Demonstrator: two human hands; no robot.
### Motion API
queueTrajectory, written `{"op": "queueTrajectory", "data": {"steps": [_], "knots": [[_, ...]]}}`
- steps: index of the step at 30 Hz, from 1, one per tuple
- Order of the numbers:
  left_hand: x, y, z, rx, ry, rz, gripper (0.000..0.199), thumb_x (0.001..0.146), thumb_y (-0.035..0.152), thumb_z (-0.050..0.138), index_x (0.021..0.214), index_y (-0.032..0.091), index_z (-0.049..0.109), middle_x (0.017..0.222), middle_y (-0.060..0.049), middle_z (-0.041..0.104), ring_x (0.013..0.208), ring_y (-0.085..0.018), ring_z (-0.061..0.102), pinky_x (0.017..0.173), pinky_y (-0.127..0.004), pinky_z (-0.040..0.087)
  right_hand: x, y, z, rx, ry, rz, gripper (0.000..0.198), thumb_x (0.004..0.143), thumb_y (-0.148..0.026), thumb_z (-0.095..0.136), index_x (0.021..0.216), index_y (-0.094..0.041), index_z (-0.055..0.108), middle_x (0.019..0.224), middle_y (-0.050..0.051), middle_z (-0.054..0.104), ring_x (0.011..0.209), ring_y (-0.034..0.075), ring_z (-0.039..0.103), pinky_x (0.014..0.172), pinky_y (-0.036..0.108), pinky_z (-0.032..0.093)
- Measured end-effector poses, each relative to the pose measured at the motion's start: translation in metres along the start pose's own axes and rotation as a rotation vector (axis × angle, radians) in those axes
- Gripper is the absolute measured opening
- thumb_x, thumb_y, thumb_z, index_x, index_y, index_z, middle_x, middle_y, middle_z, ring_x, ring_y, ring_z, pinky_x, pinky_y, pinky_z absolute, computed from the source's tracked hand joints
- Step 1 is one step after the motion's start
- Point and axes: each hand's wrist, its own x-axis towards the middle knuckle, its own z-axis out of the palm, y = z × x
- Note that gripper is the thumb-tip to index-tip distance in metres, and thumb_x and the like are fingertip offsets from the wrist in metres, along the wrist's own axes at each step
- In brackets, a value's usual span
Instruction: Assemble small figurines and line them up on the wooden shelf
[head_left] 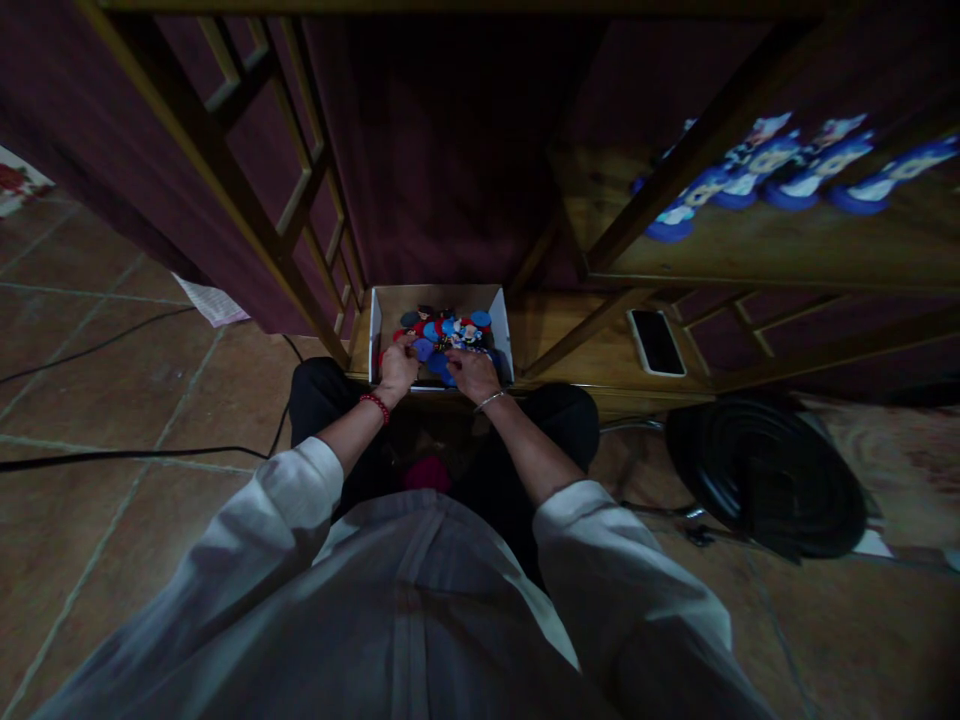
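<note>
A white cardboard box (439,296) stands on the lowest wooden shelf in front of my knees. It holds several small round and figure-shaped pieces (450,330) in blue, red and white. My left hand (398,367) reaches into the box's left front corner, fingers curled on a blue piece (422,349). My right hand (475,373) rests inside the box's front right, fingers bent over the pieces; what it grips is too dark to tell. A red bead bracelet is on the left wrist, a thin bangle on the right.
A phone (656,342) lies on the low shelf right of the box. Blue and white figures (780,170) line the upper shelf at right. A black round stool (765,475) stands at right. Cables (112,455) cross the tiled floor at left.
</note>
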Motion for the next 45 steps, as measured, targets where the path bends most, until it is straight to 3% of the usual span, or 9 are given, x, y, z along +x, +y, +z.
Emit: {"op": "queueTrajectory", "data": {"steps": [7, 17, 28, 35, 45], "knots": [[-0.009, 0.014, 0.001, 0.131, -0.077, 0.041, 0.031, 0.08, 0.012, 0.049, 0.107, 0.019, 0.063, 0.103, -0.005, 0.068, 0.096, -0.016, 0.062, 0.087, -0.026, 0.045, -0.002, -0.006, -0.004, -0.073, 0.0, 0.08, 0.029, 0.083, -0.026, 0.05, 0.107, -0.026, 0.064, 0.103, 0.003, 0.069, 0.094, 0.018, 0.064, 0.083, 0.028, 0.048], [-0.009, 0.015, -0.003, 0.203, -0.055, -0.021, 0.034, 0.083, 0.017, 0.045, 0.113, 0.02, 0.061, 0.104, -0.007, 0.068, 0.098, -0.017, 0.062, 0.085, -0.025, 0.044, 0.007, -0.012, -0.006, 0.046, -0.007, 0.085, 0.028, 0.082, -0.022, 0.05, 0.105, -0.024, 0.065, 0.101, 0.001, 0.07, 0.093, 0.016, 0.064, 0.084, 0.025, 0.048], [-0.008, 0.012, -0.004, 0.096, -0.048, -0.05, 0.034, 0.083, 0.014, 0.045, 0.112, 0.018, 0.061, 0.107, -0.007, 0.067, 0.098, -0.016, 0.061, 0.085, -0.023, 0.043, 0.01, -0.005, 0.001, 0.187, 0.083, 0.083, 0.027, 0.08, -0.014, 0.05, 0.099, -0.023, 0.067, 0.101, 0.001, 0.07, 0.093, 0.016, 0.064, 0.086, 0.026, 0.048], [-0.006, 0.007, 0.003, 0.068, -0.047, -0.039, 0.035, 0.081, 0.014, 0.048, 0.114, 0.018, 0.059, 0.1, -0.007, 0.068, 0.093, -0.016, 0.063, 0.084, -0.024, 0.045, 0.012, 0.013, -0.015, 0.075, 0.283, 0.103, 0.028, 0.078, -0.013, 0.05, 0.1, -0.021, 0.065, 0.104, 0.006, 0.066, 0.096, 0.019, 0.06, 0.089, 0.032, 0.046], [-0.005, 0.003, 0.006, 0.091, -0.022, -0.003, 0.034, 0.08, 0.014, 0.047, 0.112, 0.019, 0.06, 0.103, -0.006, 0.068, 0.097, -0.016, 0.062, 0.086, -0.023, 0.044, 0.008, 0.018, -0.017, -0.147, 0.205, 0.021, 0.029, 0.073, -0.023, 0.061, 0.103, -0.02, 0.065, 0.105, 0.01, 0.059, 0.108, 0.025, 0.047, 0.097, 0.039, 0.036]]}}
